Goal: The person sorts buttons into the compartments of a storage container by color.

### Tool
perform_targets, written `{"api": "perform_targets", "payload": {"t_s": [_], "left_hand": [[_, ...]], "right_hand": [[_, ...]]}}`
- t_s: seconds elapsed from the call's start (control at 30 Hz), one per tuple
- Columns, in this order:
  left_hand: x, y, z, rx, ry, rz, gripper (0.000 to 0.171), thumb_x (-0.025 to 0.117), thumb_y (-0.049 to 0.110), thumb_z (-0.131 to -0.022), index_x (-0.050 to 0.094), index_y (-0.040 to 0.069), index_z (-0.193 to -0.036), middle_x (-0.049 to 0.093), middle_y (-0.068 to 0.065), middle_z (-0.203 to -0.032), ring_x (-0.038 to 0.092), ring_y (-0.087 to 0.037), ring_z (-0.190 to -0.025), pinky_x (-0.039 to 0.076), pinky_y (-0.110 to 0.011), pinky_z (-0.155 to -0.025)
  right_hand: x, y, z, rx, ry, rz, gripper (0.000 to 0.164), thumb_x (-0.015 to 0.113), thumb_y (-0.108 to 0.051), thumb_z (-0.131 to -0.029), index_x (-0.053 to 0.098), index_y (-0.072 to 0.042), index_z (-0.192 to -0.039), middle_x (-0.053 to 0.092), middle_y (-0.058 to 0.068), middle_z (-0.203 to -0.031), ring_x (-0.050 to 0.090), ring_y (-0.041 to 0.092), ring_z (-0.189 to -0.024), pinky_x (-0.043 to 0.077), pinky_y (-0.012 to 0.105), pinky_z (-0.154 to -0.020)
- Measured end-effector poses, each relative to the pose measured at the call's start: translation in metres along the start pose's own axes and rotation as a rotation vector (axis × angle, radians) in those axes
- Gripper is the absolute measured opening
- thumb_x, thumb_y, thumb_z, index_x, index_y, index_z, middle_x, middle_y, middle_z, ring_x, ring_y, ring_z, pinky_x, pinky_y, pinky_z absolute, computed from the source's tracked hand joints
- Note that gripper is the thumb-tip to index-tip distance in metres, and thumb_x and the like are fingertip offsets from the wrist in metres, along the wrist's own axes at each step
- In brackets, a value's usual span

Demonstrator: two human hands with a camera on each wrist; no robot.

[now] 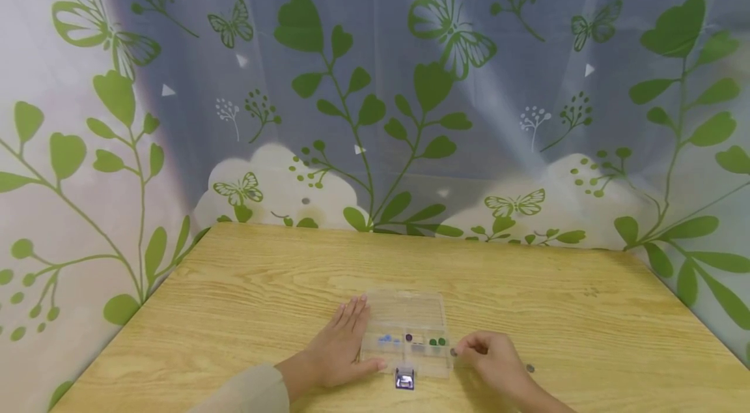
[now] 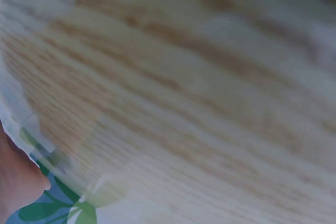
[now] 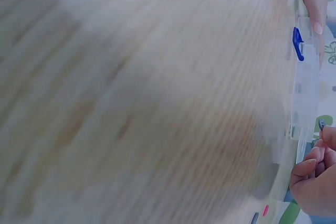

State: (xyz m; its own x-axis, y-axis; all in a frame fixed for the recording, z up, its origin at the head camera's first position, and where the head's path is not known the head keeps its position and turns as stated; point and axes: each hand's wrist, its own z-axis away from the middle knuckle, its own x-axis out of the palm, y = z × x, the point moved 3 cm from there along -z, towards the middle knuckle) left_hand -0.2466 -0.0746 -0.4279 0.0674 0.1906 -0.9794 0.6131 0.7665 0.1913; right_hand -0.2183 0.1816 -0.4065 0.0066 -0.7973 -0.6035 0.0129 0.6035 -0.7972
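A clear plastic compartment box [image 1: 404, 361] lies on the table with its lid [image 1: 407, 310] laid open at the back. A blue latch [image 1: 405, 378] marks its front edge. Small blue pieces [image 1: 387, 339], a purple disc [image 1: 409, 337] and green discs [image 1: 437, 342] lie in separate compartments. My left hand [image 1: 340, 348] rests with extended fingers along the box's left side, its thumb at the front. Just off the right side, my right hand [image 1: 492, 357] pinches a small dark disc [image 3: 321, 124] between thumb and fingertip. Another dark disc [image 1: 530, 368] lies to the right of that hand.
The wooden table [image 1: 281, 270] runs back to a curtain [image 1: 375, 107] printed with green leaves and butterflies. In the right wrist view a small red piece [image 3: 265, 210] lies near a dark one [image 3: 255, 217]. The left wrist view shows mostly blurred tabletop.
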Motion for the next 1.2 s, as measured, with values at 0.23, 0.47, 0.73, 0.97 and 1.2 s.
{"api": "perform_targets", "payload": {"t_s": [0.23, 0.47, 0.73, 0.97, 1.2], "left_hand": [[0.001, -0.001, 0.000, 0.004, 0.005, 0.004, 0.093, 0.034, 0.065, -0.089, 0.017, -0.008, -0.145, 0.010, -0.026, -0.153, 0.012, -0.036, -0.143, 0.015, -0.046, -0.117], [-0.001, 0.001, 0.001, 0.004, 0.008, 0.000, 0.092, 0.034, 0.065, -0.090, 0.018, -0.008, -0.144, 0.011, -0.026, -0.152, 0.013, -0.037, -0.142, 0.016, -0.046, -0.117], [-0.002, 0.002, 0.001, 0.002, 0.007, 0.002, 0.092, 0.035, 0.064, -0.090, 0.018, -0.008, -0.144, 0.012, -0.026, -0.152, 0.013, -0.037, -0.142, 0.016, -0.046, -0.117], [-0.004, 0.002, 0.002, -0.005, 0.001, 0.007, 0.092, 0.034, 0.065, -0.089, 0.017, -0.007, -0.144, 0.011, -0.026, -0.153, 0.013, -0.036, -0.143, 0.016, -0.046, -0.117], [-0.002, 0.002, 0.001, -0.005, 0.002, 0.002, 0.092, 0.035, 0.064, -0.090, 0.017, -0.007, -0.145, 0.011, -0.026, -0.153, 0.013, -0.036, -0.143, 0.016, -0.046, -0.117]], "right_hand": [[0.006, -0.006, 0.000, -0.012, -0.019, -0.023, 0.007, 0.063, -0.005, -0.083, 0.067, 0.000, -0.081, 0.062, 0.002, -0.073, 0.047, 0.011, -0.066, 0.040, 0.018, -0.054], [0.013, -0.011, 0.000, -0.040, -0.028, -0.034, 0.006, 0.065, -0.004, -0.082, 0.067, 0.000, -0.078, 0.060, 0.002, -0.069, 0.045, 0.009, -0.062, 0.039, 0.017, -0.052], [0.018, -0.014, 0.000, -0.059, -0.044, -0.042, 0.007, 0.064, -0.004, -0.082, 0.067, 0.000, -0.077, 0.062, 0.002, -0.070, 0.046, 0.008, -0.062, 0.038, 0.017, -0.052], [0.020, -0.012, -0.002, -0.087, -0.080, -0.053, 0.007, 0.063, -0.003, -0.083, 0.068, -0.001, -0.079, 0.062, 0.002, -0.072, 0.046, 0.007, -0.061, 0.038, 0.017, -0.051], [0.023, -0.013, 0.001, -0.102, -0.085, -0.052, 0.007, 0.063, -0.003, -0.084, 0.068, -0.002, -0.079, 0.056, 0.000, -0.066, 0.042, 0.005, -0.054, 0.035, 0.016, -0.046]]}}
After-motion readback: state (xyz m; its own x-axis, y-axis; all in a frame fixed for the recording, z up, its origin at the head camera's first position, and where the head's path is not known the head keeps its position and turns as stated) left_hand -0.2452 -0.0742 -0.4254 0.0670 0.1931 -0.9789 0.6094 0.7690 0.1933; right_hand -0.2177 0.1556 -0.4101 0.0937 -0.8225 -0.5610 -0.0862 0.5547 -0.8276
